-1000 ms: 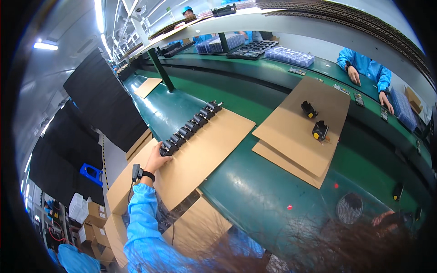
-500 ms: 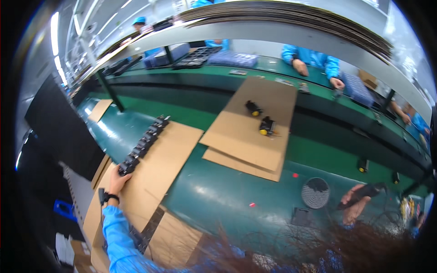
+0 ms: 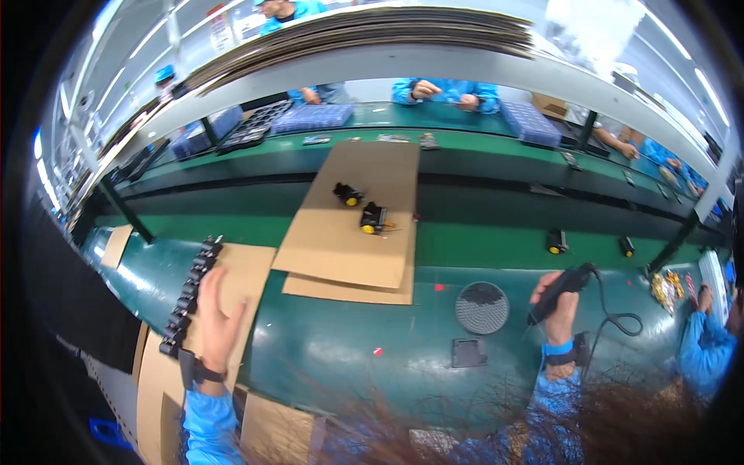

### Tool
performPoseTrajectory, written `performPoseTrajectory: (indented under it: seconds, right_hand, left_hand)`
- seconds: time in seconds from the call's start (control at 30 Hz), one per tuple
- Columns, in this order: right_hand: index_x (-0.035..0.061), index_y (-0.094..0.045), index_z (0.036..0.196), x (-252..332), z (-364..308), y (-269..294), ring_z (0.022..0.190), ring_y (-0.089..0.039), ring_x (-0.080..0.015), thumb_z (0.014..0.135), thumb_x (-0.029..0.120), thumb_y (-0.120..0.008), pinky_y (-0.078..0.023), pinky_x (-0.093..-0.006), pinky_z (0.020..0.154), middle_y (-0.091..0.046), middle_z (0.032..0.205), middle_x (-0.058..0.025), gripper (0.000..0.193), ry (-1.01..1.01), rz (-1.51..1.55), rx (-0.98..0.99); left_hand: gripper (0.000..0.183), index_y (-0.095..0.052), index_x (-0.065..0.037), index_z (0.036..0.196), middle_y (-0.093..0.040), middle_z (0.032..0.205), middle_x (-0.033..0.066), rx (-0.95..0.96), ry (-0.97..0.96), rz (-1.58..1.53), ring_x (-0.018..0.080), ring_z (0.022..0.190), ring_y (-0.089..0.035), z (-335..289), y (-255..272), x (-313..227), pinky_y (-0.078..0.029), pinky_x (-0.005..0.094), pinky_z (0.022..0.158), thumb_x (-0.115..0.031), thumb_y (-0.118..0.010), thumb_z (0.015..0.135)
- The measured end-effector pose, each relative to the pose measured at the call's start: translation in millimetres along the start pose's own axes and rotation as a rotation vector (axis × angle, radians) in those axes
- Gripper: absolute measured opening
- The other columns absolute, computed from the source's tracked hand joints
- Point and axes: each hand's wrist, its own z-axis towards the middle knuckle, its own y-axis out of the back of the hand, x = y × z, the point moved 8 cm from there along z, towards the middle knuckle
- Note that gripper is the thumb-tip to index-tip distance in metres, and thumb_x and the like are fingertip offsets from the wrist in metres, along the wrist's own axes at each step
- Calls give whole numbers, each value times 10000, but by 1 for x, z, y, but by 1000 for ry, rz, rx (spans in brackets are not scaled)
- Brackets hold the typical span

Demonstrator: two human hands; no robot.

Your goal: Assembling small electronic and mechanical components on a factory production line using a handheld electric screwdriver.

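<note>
Two bare hands reach in over the green table (image 3: 310,349). The left hand (image 3: 220,324) is empty, its thumb spread away from the other fingers, just beside a row of black parts (image 3: 190,298); I cannot tell whether it touches the sheet of cardboard (image 3: 252,267) below. The right hand (image 3: 563,316) has its fingers clamped around a black tool (image 3: 559,294), whose cord (image 3: 604,296) loops down to the right.

Between the hands, nearer the right, lies a small dark square tray (image 3: 470,353), with a round grey dish (image 3: 481,310) just beyond it, dark bits along its far side. The row runs along the left edge of the cardboard, away from the person. At the right rim a co-worker's blue sleeve (image 3: 704,353) shows near a clear bag (image 3: 667,291).

Farther off, two black pieces with yellow ends (image 3: 374,219) sit on stacked brown boards (image 3: 341,248), and two similar pieces (image 3: 556,242) stand on the green strip to the right. Beyond are clear plastic trays (image 3: 314,117) and another co-worker's hands (image 3: 425,90), under a shelf (image 3: 387,68).
</note>
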Motion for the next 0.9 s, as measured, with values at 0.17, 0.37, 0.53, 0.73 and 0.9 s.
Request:
performPoseTrajectory:
  seconds: [0.17,0.37,0.53,0.73,0.9]
  right_hand:
    - [10,-552,1115,0,-2,-7,729,-639,-174,867,702,-656,-531,-303,651,-624,903,-89,743,-20,112,-37]
    - [-30,-584,1136,-1,-3,-2,685,-616,-146,938,571,-660,-507,-288,609,-641,906,-71,637,20,136,-130]
    - [-19,-608,1126,-10,-4,6,652,-601,-115,987,434,-658,-499,-266,598,-646,875,-49,476,-61,240,-163]
    - [-19,-596,1110,-14,-3,6,633,-573,-88,1019,233,-614,-479,-249,587,-628,847,-43,268,-98,265,-184]
    - [-6,-581,1075,-13,-1,2,629,-561,-80,1024,203,-587,-476,-247,586,-613,828,-41,215,-93,295,-181]
  left_hand:
    - [590,-552,-34,1348,-560,1362,172,443,-422,-503,367,1311,-502,-17,-127,-217,-389,444,1119,-180,-790,828]
    - [551,-543,-40,1362,-550,1366,172,489,-565,-762,365,1293,-517,17,-281,-379,-398,457,1100,-117,-726,849]
    - [725,-477,-122,1456,-362,1588,83,377,-975,-350,343,1474,-335,48,-409,-480,-393,524,1103,-17,-641,758]
    - [601,-557,-198,1381,-472,1521,23,670,-1268,-269,368,1374,-443,42,-480,-516,-472,508,1025,-97,-615,791]
    - [599,-576,-90,1339,-562,1363,125,703,-1105,-291,377,1143,-562,66,-451,-481,-488,442,1000,-77,-719,757]
